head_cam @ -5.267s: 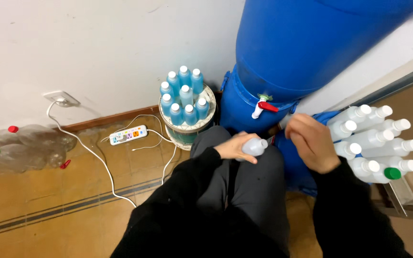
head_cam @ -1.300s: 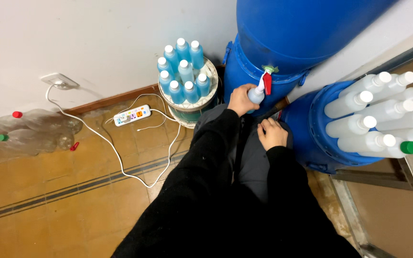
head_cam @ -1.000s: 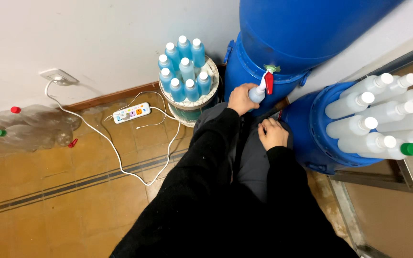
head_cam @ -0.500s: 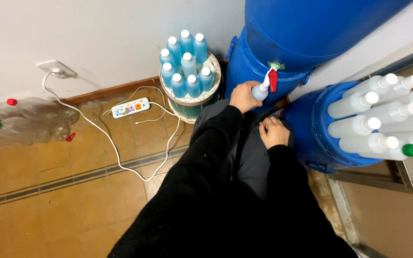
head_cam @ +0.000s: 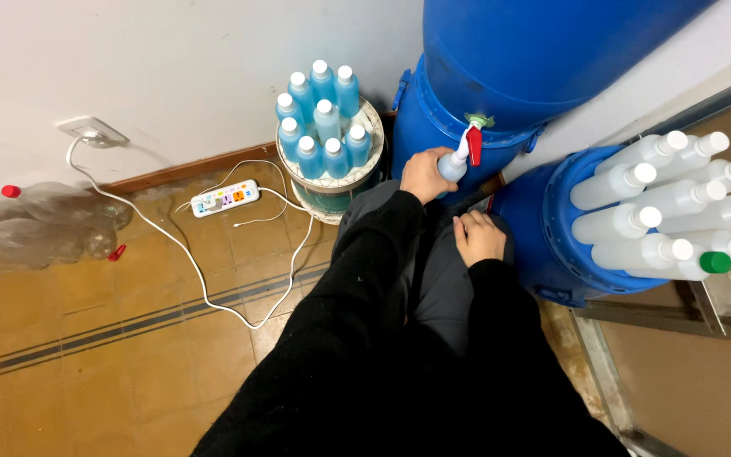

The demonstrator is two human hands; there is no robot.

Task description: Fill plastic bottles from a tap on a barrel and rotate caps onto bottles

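Overflow is risked if the bottle (head_cam: 450,165), gripped in the left hand (head_cam: 423,173) under the red-handled tap (head_cam: 472,145), slips off the spout; the right hand (head_cam: 478,238) is rested loosely curled on the knee.

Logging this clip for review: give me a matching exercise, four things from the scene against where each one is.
Things:
1. left hand
2. right hand
3. blue-filled bottles
4. power strip

Places:
A. lying on the tiled floor near the wall
B. holding a small bottle up under the red-handled tap of the blue drum
C. standing upright in a round bucket beside the drum
D. resting on the person's lap

Pairs: 1-B, 2-D, 3-C, 4-A
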